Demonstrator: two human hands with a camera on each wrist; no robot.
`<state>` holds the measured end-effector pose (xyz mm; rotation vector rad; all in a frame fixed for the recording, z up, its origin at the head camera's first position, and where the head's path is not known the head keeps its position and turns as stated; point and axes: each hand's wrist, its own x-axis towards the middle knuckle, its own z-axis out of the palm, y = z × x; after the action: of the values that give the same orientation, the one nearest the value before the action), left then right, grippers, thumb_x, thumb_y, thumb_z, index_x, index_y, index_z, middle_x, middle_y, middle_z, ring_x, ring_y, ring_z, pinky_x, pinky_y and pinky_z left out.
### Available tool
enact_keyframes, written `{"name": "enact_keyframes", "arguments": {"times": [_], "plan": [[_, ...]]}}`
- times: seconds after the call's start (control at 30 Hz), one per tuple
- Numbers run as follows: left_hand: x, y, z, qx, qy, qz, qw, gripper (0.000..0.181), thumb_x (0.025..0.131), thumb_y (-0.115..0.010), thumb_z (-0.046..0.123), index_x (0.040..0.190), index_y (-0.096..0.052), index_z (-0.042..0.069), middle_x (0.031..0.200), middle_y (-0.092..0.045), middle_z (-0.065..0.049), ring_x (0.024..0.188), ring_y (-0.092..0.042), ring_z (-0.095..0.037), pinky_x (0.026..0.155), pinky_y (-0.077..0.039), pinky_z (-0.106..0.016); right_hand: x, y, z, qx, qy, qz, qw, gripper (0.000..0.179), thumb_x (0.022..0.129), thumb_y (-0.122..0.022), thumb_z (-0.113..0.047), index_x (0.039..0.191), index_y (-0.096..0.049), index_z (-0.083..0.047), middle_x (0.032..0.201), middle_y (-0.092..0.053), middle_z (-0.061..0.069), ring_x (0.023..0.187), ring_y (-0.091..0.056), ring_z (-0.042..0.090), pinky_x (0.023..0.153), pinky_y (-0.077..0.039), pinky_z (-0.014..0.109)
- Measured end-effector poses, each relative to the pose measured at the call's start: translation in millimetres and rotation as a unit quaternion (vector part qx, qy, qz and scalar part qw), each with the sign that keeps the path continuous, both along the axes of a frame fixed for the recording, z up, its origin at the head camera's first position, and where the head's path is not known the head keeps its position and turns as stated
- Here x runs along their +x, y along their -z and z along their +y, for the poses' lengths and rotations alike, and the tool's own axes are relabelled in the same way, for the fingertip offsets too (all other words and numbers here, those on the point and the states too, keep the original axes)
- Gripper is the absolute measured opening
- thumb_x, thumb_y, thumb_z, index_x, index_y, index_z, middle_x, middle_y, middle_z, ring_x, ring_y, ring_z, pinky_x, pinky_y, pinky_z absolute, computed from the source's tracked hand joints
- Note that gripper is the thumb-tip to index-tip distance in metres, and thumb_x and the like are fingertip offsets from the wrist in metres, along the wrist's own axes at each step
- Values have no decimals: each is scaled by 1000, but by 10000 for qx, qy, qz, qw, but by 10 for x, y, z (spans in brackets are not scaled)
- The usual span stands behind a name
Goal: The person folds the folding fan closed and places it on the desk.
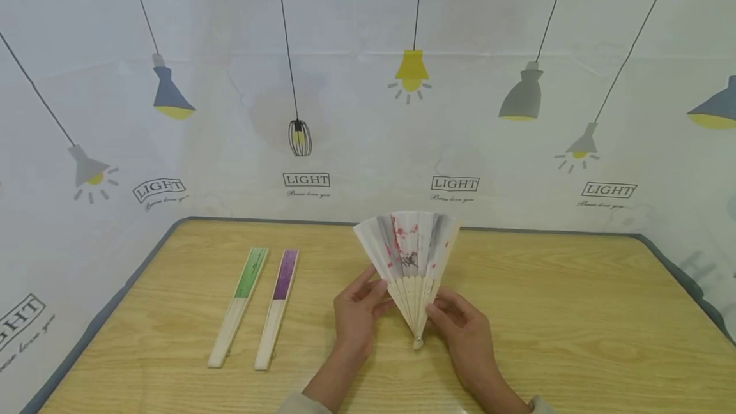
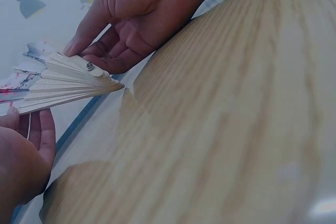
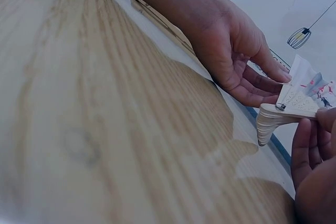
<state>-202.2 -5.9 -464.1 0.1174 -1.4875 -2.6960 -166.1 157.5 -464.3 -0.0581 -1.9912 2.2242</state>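
A partly spread folding fan (image 1: 422, 248), white with red and grey painting and pale ribs, is held above the table with its pivot end toward me. My left hand (image 1: 355, 318) pinches its left edge between thumb and fingers. On the other side my right hand (image 1: 467, 332) pinches the right edge lower down, nearer the pivot. In the left wrist view the fan's ribs (image 2: 68, 85) spread between both hands, and a metal rivet (image 2: 89, 66) shows. The right wrist view shows the stacked rib ends (image 3: 265, 124) and part of the painted leaf.
To the left on the wooden table (image 1: 575, 312) lie two folded fans side by side, one green (image 1: 250, 276) and one purple (image 1: 285, 276), both with pale ribs. Behind the table hangs a white cloth backdrop (image 1: 368, 107) printed with lamps.
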Motion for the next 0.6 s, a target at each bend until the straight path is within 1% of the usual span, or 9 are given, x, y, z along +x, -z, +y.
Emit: {"name": "enact_keyframes", "arguments": {"times": [0.23, 0.6], "plan": [[-7, 6, 4, 1, 14, -6, 10000, 37, 87, -67, -1, 124, -62, 0, 92, -69, -13, 82, -69, -24, 76, -60, -41, -1, 4, 0, -31, -29, -11, 10000, 33, 85, -71, -4, 116, -62, 5, 93, -62, 16, 82, -64, 17, 77, -59, 33], [-15, 20, 11, -18, 67, -68, 10000, 40, 87, -66, -3, 126, -59, -1, 88, -67, -9, 81, -69, -22, 75, -60, -41, 3, 0, -6, 55, -104, -51, 9999, 34, 84, -70, -1, 117, -62, 5, 93, -63, 16, 82, -64, 17, 77, -59, 34]]}}
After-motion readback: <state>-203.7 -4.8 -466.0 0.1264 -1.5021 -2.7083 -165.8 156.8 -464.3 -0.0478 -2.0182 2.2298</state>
